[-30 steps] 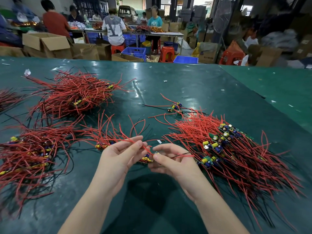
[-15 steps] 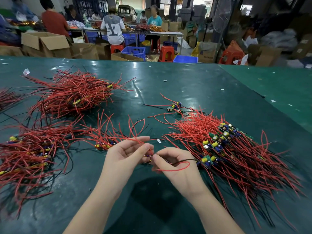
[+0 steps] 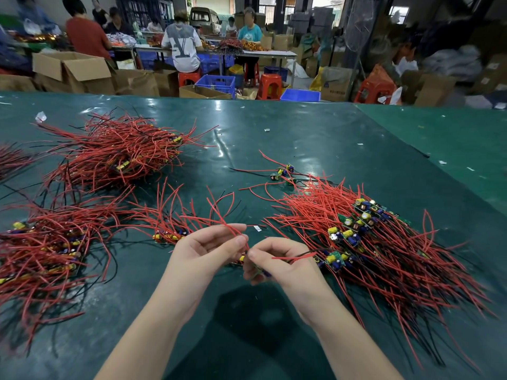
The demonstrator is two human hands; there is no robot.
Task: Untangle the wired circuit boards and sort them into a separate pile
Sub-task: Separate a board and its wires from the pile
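Since the earlier frame, the red wire's (image 3: 290, 258) loop has been drawn out straighter across the right hand (image 3: 277, 263). One small circuit board (image 3: 259, 270) is gripped in that hand's curled fingers (image 3: 253, 255), above the counter (image 3: 274, 138). Another red lead (image 3: 233, 231) is pinched by the left hand (image 3: 204, 249), touching the right. The board pile (image 3: 365, 242) lies just beside.

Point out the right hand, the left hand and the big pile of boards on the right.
right hand (image 3: 285, 267), head view, on the back of the hand.
left hand (image 3: 203, 250), head view, on the palm.
pile of boards on the right (image 3: 356, 229), head view, on the boards' components atop the red wires.
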